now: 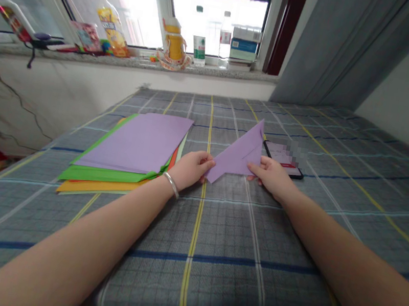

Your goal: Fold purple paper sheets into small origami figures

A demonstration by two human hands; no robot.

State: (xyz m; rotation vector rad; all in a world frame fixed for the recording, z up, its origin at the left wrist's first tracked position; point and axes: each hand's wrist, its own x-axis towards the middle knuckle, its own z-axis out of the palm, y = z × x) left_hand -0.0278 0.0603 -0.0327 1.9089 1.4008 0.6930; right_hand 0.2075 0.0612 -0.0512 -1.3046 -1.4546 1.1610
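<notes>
A folded purple paper (241, 151), roughly triangular, is held just above a checked grey cloth (216, 227). My left hand (191, 169), with a silver bracelet on the wrist, pinches the paper's lower left corner. My right hand (271, 176) pinches its lower right edge. Both hands have their fingers closed on the sheet. To the left of my left hand lies a stack of coloured paper (126, 153), purple on top with green, orange and yellow beneath.
A phone (284, 160) lies on the cloth just behind my right hand. Bottles (110, 24) and boxes (245, 45) line the windowsill at the back. A grey curtain (341, 45) hangs at the right. The cloth's left edge drops toward the floor.
</notes>
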